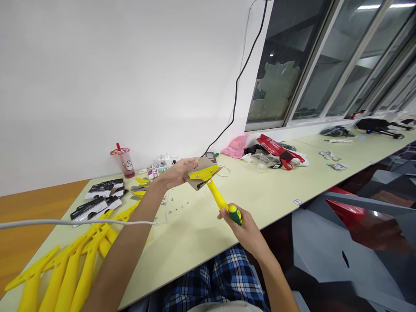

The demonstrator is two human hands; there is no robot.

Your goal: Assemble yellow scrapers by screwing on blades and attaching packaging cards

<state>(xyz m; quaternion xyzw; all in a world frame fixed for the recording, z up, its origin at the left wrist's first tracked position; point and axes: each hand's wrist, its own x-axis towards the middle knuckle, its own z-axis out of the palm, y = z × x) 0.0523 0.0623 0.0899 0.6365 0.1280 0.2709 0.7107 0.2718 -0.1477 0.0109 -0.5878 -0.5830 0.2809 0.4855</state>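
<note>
At far left, an orange-brown wooden surface (39,212) borders the pale green, smooth-topped desk (195,238), whose rear edge meets a plain white wall (130,86). Bright yellow plastic T-shaped handles (79,277) overlap in the near-left corner, restricting that side. Behind them lie black-and-white printed cardboard packages (94,206); a clear cup with red straw and pink contents (127,167) stands near the wall.

Small metallic parts (176,209) are scattered at centre. Above the desk, the left hand (177,172) grips a flat grey-brown plate (197,184) by its left side, fingertips partly hidden. The plate lies against the head of a yellow scraper with green-ended handle (218,195); the right hand's (242,227) fingers are wrapped around that handle.

Rightward, a broad stretch of desktop extends towards white gloves (329,155). A crumpled red bag (275,149) sits rearward, below metal-framed windows (325,86). Grey angular boxes (334,247) crowd beneath the front edge.
</note>
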